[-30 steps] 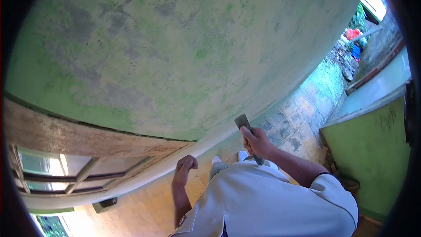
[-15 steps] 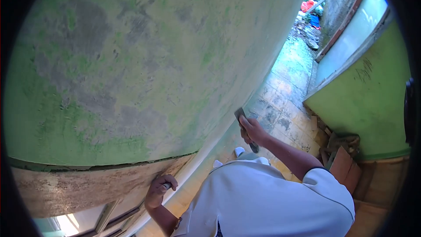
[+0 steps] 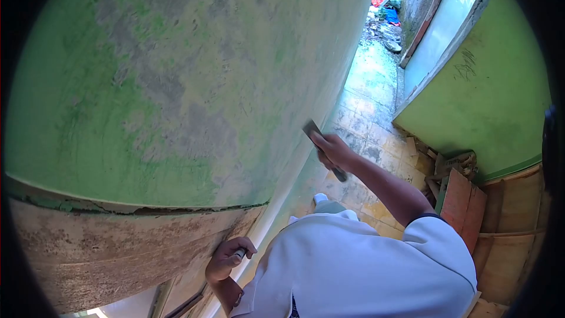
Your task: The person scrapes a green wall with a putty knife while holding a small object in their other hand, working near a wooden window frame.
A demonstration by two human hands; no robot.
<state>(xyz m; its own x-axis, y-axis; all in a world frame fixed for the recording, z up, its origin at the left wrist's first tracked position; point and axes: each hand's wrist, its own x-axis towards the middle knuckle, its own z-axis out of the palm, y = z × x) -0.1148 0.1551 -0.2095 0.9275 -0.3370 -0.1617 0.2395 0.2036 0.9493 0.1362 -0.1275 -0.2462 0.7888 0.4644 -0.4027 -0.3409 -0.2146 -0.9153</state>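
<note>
My right hand (image 3: 335,152) is wrapped round a long, flat grey scraper-like tool (image 3: 310,128). One flat end stands out above my fingers, slightly blurred, and the other shows below them. The tool's upper end overlaps the edge of the patchy green wall (image 3: 176,82) in this view. Lower down, my left hand (image 3: 229,258) is curled, with a small pale cylinder-like piece (image 3: 240,252) between thumb and fingers. It is beside the brown, stained lower band (image 3: 106,253) of the wall. Grey and whitish patches cover much of the green paint.
A cracked ledge (image 3: 141,209) runs between green wall and brown band. The tiled floor (image 3: 359,123) leads along a narrow passage to heaped clutter (image 3: 385,20). At the right stand another green wall (image 3: 482,76), reddish boards (image 3: 462,203) and a wooden panel (image 3: 512,229).
My right hand and the tool have moved up and to the left, closer to the wall. The view has shifted, and my left hand appears slightly further right, still curled.
</note>
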